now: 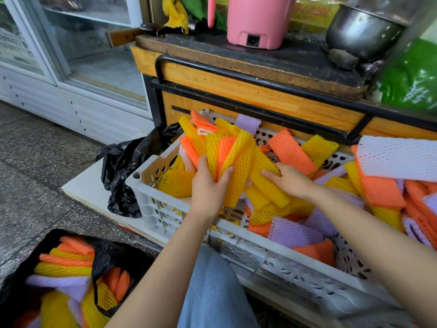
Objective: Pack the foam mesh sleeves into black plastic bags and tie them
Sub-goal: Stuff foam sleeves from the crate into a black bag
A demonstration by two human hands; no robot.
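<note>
Left grip (pixel 208 183) clasps an upright bundle of foam sleeves (pixel 238 166) in the crate (pixel 151 200), right grip (pixel 288 178) resting flat beside it — the open black bag (pixel 104 261) (part-filled) lies down-left, nearest the left

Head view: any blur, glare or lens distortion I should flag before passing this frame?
Head view: wide-angle bending curves the fridge door frame and the cart's black bar; the door glass carries pale reflections; the black bag at lower left and green bag at the right edge are soft; the left hand, right hand and yellow sleeves are sharp; light is even, no hard shadows.
</note>
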